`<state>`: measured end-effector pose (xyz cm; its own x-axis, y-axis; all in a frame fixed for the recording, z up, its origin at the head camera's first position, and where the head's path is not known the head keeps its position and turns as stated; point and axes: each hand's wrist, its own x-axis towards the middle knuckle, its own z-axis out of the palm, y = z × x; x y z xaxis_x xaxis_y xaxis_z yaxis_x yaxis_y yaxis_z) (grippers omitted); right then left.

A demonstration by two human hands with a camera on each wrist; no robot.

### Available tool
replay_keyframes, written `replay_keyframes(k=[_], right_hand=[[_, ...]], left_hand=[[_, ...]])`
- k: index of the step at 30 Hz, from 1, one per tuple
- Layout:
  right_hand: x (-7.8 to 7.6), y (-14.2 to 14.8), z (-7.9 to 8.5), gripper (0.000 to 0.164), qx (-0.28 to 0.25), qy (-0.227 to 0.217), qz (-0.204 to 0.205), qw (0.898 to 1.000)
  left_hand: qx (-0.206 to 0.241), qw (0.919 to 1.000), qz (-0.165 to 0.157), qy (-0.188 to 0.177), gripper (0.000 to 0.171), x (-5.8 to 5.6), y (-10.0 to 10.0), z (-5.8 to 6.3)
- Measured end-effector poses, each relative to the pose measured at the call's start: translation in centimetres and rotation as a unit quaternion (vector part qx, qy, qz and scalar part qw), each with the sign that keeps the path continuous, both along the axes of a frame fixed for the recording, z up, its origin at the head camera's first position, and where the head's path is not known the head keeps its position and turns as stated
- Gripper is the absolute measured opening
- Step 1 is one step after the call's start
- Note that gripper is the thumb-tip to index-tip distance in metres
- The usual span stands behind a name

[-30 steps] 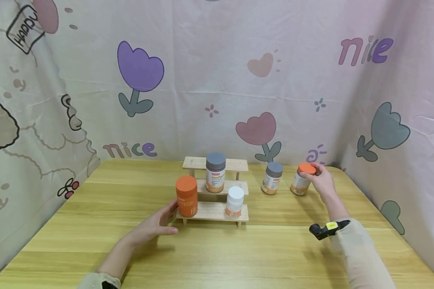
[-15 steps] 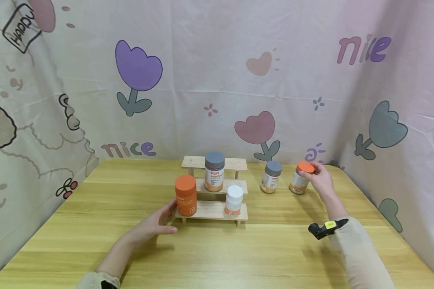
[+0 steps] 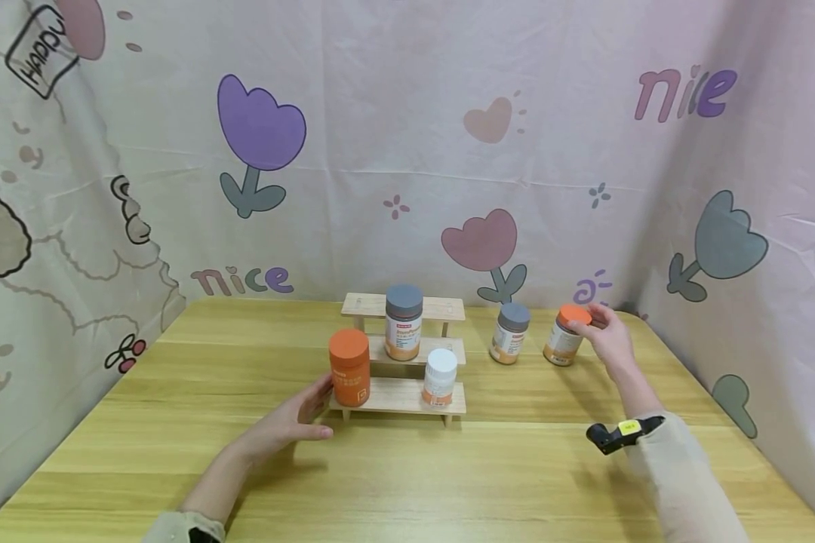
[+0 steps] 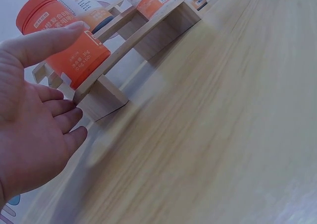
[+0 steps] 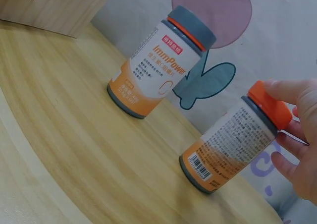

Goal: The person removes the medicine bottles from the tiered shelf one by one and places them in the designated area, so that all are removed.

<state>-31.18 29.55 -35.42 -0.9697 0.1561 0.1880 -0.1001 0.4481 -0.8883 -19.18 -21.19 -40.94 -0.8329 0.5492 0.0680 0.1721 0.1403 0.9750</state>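
While upright, bottle (image 3: 561, 344) below right grip (image 3: 609, 338)

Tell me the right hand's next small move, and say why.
Probably turn the orange-capped bottle in place on the table: the right hand has its thumb and fingers at the cap, and the barcode side faces the wrist camera, while the grey-capped bottle beside it shows its brand name.

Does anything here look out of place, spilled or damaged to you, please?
Nothing appears spilled or damaged. The only mild oddity is that the orange-capped bottle at the right hand shows its barcode, while the grey-capped bottle beside it shows its brand name, so they look mismatched.
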Motion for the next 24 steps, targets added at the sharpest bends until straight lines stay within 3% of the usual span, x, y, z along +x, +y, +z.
replay_keyframes(k=[16,24], right_hand=[[0.9,-0.5,2.7,0.070,0.033,0.043,0.010,0.998],[1.3,-2.4,4.1,0.071,0.013,0.050,0.059,0.997]], left_hand=[[-0.008,1.0000,0.001,0.004,0.090,0.0,0.0,0.1],[-0.010,0.9999,0.000,0.009,0.089,0.0,0.1,0.1]])
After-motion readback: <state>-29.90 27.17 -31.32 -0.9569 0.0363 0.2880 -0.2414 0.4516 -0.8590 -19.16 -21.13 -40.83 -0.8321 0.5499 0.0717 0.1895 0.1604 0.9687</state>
